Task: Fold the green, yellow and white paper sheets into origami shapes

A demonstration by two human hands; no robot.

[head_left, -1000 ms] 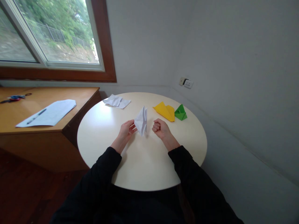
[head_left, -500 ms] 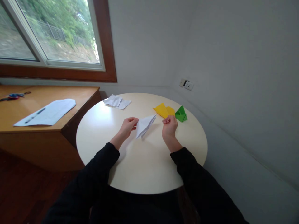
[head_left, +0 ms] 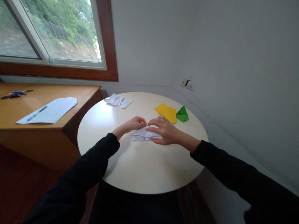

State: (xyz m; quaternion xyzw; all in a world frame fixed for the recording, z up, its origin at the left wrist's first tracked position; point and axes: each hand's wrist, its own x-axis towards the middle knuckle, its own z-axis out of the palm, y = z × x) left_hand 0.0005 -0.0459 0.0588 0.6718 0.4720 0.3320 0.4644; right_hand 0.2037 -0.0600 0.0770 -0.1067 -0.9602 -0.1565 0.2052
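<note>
Pale walls (head_left: 144,46) and a brown-framed window (head_left: 67,31) are seen behind a round cream counter (head_left: 140,171), where folded white paper (head_left: 140,133) is handled by a person in black sleeves (head_left: 93,161). Near the middle of the counter, the paper is framed between two bare hands. Its peaked far edge is pinched by the fingertips of the left-hand grip (head_left: 134,123). Its right side is partly covered by the right-hand grip (head_left: 167,132), whose fingers are spread over it, with the thumb set by the near edge; whether the paper is clasped there cannot be told. Several layers are shown, slightly parted along the near edge, with the top one sloped down from a raised point. Whether the counter is touched by the paper cannot be made out. Just beyond the right-hand grip, yellow folded paper (head_left: 165,111) is set beside a green folded piece (head_left: 182,114). Crumpled white paper (head_left: 118,100) is placed by the far left edge. White sheets (head_left: 54,109), topped by a dark pen (head_left: 37,113), are laid on a wooden counter (head_left: 85,93) at left.
</note>
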